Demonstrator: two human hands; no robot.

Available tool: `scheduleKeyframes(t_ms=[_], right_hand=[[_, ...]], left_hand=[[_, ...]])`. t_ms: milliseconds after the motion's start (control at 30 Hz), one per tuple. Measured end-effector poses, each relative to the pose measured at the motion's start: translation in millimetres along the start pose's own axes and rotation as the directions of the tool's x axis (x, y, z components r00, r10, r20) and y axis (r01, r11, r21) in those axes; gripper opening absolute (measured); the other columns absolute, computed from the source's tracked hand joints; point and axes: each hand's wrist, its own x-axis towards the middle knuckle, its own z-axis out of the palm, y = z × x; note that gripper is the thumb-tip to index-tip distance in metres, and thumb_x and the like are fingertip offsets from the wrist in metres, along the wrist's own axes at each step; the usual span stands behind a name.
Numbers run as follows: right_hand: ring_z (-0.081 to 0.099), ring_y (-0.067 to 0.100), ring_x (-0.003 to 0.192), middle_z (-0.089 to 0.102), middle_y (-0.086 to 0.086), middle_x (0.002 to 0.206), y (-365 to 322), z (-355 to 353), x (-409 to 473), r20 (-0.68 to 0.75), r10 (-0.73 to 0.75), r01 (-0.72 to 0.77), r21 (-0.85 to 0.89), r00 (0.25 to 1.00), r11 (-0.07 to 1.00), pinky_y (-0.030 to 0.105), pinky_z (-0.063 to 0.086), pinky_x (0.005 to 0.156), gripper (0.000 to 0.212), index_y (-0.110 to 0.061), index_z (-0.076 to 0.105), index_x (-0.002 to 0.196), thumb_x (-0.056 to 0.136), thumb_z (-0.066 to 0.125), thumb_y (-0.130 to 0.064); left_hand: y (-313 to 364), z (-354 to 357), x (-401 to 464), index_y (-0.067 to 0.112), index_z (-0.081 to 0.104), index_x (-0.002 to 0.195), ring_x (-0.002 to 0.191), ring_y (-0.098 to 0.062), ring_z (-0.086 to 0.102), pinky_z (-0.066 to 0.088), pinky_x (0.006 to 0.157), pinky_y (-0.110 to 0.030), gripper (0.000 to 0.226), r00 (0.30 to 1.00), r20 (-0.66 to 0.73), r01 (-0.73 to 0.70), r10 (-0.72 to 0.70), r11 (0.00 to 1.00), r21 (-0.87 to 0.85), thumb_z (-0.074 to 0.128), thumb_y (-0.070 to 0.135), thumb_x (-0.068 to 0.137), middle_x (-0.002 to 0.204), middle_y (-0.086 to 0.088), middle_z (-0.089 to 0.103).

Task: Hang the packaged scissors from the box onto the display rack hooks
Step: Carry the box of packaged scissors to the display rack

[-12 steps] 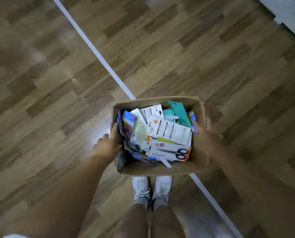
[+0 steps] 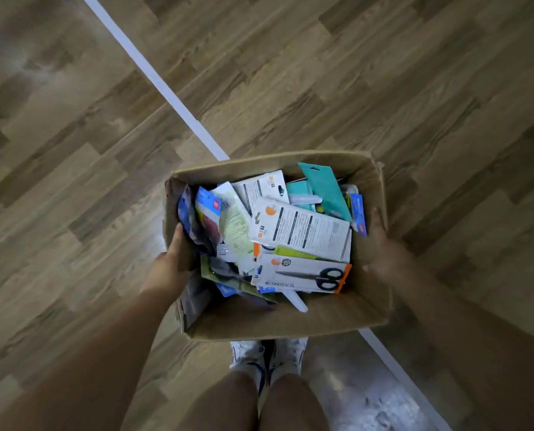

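Change: the box (image 2: pixel 278 325) now sits lower and further right in the view than a moment ago, with more floor (image 2: pixel 73 150) ahead. Grip and contents look the same, so I judge this is carrying, not unpacking.
Left hand (image 2: pixel 174 259): on the box's left wall, thumb hooked over the rim inside, other fingers hidden outside; clamped on cardboard.
Right hand (image 2: pixel 380 250): against the right wall, fingers wrapped around the outside, holding the box.
Scissors pack (image 2: pixel 300 276): on top of the pile, toward the near right of the box, lying flat.
Long axis: runs left to right across the box, slightly tilted.
Pointing: black handles at the right end by the orange edge, blades toward the left.
Other packs (image 2: pixel 303 231): jumbled, overlapping, many face down.
Rack: not in view; no hanging started yet.
Feet (image 2: pixel 269 353): just below the box, by the white line (image 2: pixel 153 76).
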Motion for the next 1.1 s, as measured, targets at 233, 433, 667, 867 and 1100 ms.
scheduleKeyframes(t_ms=[233, 433, 667, 867, 1100], right_hand=[[0.052, 0.026, 0.07, 0.057, 0.018, 0.089, 19.1, 14.3, 24.7, -0.05, 0.035, -0.032, 0.057, 0.998, 0.998, 0.034, 0.044, 0.068, 0.089, -0.035, -0.016, 0.148, 0.092, 0.05, -0.013], [0.048, 0.028, 0.07, 0.051, 0.015, 0.08, 13.7, 3.8, 18.6, -0.088, 0.054, -0.054, 0.005, 0.995, 0.999, 0.035, 0.042, 0.069, 0.082, -0.037, -0.015, 0.147, 0.093, 0.043, -0.016], [0.055, 0.033, 0.079, 0.059, 0.019, 0.093, 6.0, -16.3, -28.4, -0.088, 0.053, -0.058, -0.063, 0.995, 0.996, 0.034, 0.042, 0.068, 0.08, -0.036, -0.01, 0.149, 0.092, 0.044, -0.019], [0.058, 0.038, 0.094, 0.058, 0.023, 0.109, -17.6, -69.5, -113.6, -0.055, 0.08, -0.084, -0.077, 0.995, 0.994, 0.038, 0.047, 0.079, 0.076, -0.039, -0.01, 0.148, 0.093, 0.041, -0.025], [0.052, 0.029, 0.076, 0.052, 0.012, 0.087, -52.8, -143.2, -184.6, -0.077, 0.036, -0.041, -0.065, 0.996, 0.997, 0.034, 0.044, 0.07, 0.081, -0.038, -0.012, 0.148, 0.091, 0.043, -0.022]], left_hand=[[-9.3, 5.8, 7.1, 0.037, -0.004, 0.148, 0.101, -0.041, 0.059, 0.038, 0.073, -0.031, 0.102, 0.998, -0.005, 0.07, -0.07, 0.995, -0.067, 0.067, 0.005, 0.082, 0.124, -0.026, 0.058], [5.6, -13.9, 1.3, 0.034, 0.004, 0.15, 0.106, -0.04, 0.057, 0.036, 0.074, -0.03, 0.092, 0.993, -0.057, 0.099, -0.102, 0.993, -0.059, 0.049, -0.007, 0.081, 0.125, -0.024, 0.057], [15.2, -61.3, -39.7, 0.033, 0.001, 0.151, 0.111, -0.039, 0.054, 0.041, 0.08, -0.034, 0.09, 0.99, 0.057, 0.126, -0.131, 0.989, 0.083, 0.045, -0.006, 0.082, 0.129, -0.025, 0.053], [32.0, -123.2, -115.2, 0.032, 0.003, 0.151, 0.116, -0.04, 0.051, 0.042, 0.09, -0.037, 0.086, 0.986, 0.073, 0.145, -0.151, 0.986, 0.088, 0.043, -0.005, 0.084, 0.136, -0.024, 0.048], [68.4, -203.6, -181.1, 0.032, 0.01, 0.151, 0.11, -0.038, 0.054, 0.046, 0.086, -0.036, 0.08, 0.99, -0.026, 0.138, -0.137, 0.99, 0.036, 0.039, -0.005, 0.086, 0.136, -0.022, 0.046]])
